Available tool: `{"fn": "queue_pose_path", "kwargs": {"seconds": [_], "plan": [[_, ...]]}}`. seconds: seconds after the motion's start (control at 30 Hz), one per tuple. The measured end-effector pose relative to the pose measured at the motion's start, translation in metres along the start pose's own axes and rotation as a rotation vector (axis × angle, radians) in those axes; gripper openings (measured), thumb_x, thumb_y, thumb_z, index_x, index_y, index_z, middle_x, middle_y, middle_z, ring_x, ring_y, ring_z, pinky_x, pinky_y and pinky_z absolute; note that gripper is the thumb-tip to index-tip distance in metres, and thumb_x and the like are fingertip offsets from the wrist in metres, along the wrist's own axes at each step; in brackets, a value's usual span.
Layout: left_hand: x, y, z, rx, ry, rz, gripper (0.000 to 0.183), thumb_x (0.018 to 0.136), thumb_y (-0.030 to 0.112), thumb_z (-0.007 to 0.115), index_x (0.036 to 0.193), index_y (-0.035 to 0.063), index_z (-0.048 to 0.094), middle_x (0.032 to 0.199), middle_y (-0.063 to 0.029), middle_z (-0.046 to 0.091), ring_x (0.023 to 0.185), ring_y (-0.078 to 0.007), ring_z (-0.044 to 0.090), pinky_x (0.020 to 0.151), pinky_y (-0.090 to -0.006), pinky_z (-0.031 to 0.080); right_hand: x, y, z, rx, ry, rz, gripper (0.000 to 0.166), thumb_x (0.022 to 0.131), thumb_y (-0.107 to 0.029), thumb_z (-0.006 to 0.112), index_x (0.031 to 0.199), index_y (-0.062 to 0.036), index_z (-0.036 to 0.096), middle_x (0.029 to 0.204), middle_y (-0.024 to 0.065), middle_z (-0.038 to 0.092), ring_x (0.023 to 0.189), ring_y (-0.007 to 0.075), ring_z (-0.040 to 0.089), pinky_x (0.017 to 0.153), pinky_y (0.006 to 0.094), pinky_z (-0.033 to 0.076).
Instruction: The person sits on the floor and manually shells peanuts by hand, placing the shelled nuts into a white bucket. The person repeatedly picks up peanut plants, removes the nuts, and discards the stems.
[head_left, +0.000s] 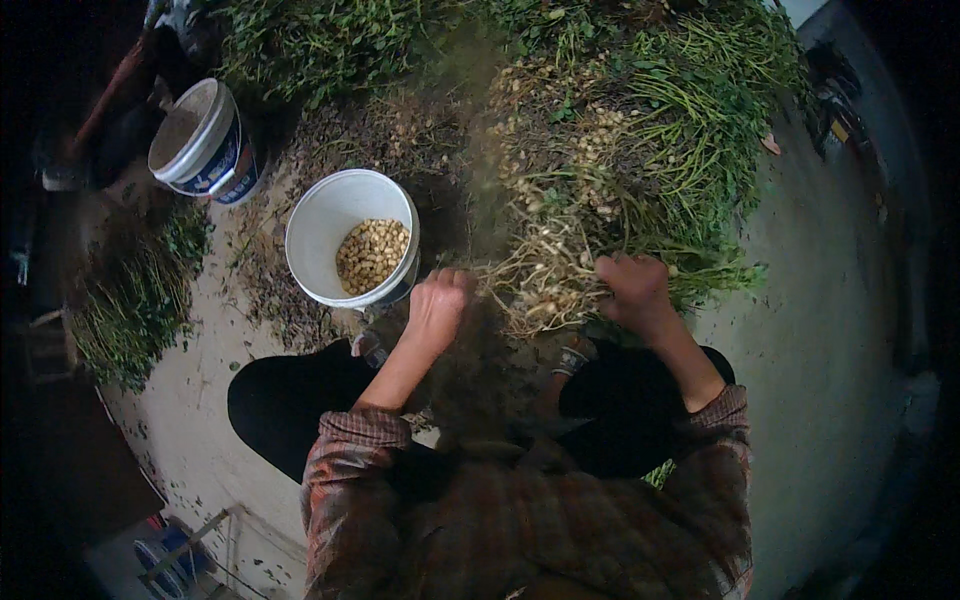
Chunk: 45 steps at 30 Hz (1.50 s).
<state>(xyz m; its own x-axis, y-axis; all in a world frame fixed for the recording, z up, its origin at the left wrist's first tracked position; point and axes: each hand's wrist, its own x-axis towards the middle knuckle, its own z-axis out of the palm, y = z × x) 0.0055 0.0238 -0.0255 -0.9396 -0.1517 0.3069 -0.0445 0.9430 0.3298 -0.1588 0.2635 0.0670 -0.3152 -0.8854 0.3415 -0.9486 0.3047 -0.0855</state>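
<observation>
A bunch of uprooted peanut plants (547, 281), with pale roots and pods, lies in front of me. My right hand (636, 289) is closed around its stems, and green leaves stick out on the far side of the fist. Between the roots and a white plastic bucket (311, 214) is my left hand (441, 300), its fingers curled and its back turned up. Whatever those fingers may hold is hidden. Loose peanuts in their shells (371, 255) cover part of the bucket's bottom.
A heap of peanut plants (697, 127) spreads across the far side. At the upper left stands a second bucket (225, 169), blue and white. More cut plants (139, 292) lie on the left of the concrete floor (817, 337). A metal frame (191, 544) is at the lower left.
</observation>
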Motion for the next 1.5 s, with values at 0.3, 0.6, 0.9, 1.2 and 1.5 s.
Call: {"fn": "queue_pose_path", "kwargs": {"seconds": [0.3, 0.6, 0.9, 1.2, 1.5], "plan": [[0.004, -0.014, 0.009, 0.073, 0.043, -0.244, 0.012, 0.071, 0.008, 0.059, 0.08, 0.0017, 0.057, 0.066, -0.0164, 0.058, 0.06, -0.0331, 0.06, 0.054, -0.0427, 0.047, -0.011, -0.021, -0.004, -0.094, -0.181, -0.073, 0.039, 0.053, -0.014, 0.074, 0.086, -0.0126, 0.052, 0.071, 0.0067, 0.055, 0.062, 0.0269, 0.059, 0.054, 0.0389, 0.046], [-0.01, -0.136, -0.036, 0.288, 0.143, -0.623, 0.041, 0.086, 0.036, 0.057, 0.113, 0.006, 0.054, 0.1, -0.0229, 0.062, 0.098, -0.0398, 0.055, 0.083, -0.0479, 0.041, -0.004, 0.049, -0.108, 0.816, 0.433, 0.891, 0.012, 0.078, -0.011, 0.066, 0.081, -0.0049, 0.056, 0.057, 0.0014, 0.048, 0.052, 0.0109, 0.05, 0.044, 0.0292, 0.037], [0.026, -0.074, -0.009, -0.079, -0.095, -0.242, 0.025, 0.08, 0.013, 0.062, 0.098, -0.0042, 0.064, 0.101, -0.0261, 0.061, 0.109, -0.0437, 0.049, 0.103, -0.0446, 0.031, -0.169, 0.11, -0.251, 0.794, 1.267, 0.868, 0.024, 0.079, -0.015, 0.07, 0.092, -0.0017, 0.054, 0.067, 0.0015, 0.049, 0.052, 0.0105, 0.045, 0.043, 0.0258, 0.036], [0.03, -0.077, -0.005, 0.016, -0.259, -0.081, 0.023, 0.081, 0.016, 0.063, 0.09, -0.0059, 0.065, 0.09, -0.0229, 0.063, 0.088, -0.0383, 0.058, 0.081, -0.0417, 0.045, -0.381, 0.046, -0.308, -0.693, 0.949, 1.346, 0.037, 0.071, -0.026, 0.07, 0.102, -0.0062, 0.063, 0.069, 0.0089, 0.062, 0.055, 0.016, 0.056, 0.058, 0.0313, 0.047], [0.059, -0.022, -0.029, -0.015, -0.435, -0.122, 0.024, 0.081, 0.016, 0.063, 0.094, -0.0038, 0.064, 0.091, -0.0214, 0.064, 0.086, -0.035, 0.062, 0.073, -0.0396, 0.048, -0.568, 0.026, -0.024, -0.381, -0.076, 1.773, 0.086, 0.073, -0.03, 0.067, 0.142, -0.012, 0.019, 0.112, 0.0208, 0.058, 0.094, 0.0394, 0.059, 0.078, 0.0497, 0.046]]}}
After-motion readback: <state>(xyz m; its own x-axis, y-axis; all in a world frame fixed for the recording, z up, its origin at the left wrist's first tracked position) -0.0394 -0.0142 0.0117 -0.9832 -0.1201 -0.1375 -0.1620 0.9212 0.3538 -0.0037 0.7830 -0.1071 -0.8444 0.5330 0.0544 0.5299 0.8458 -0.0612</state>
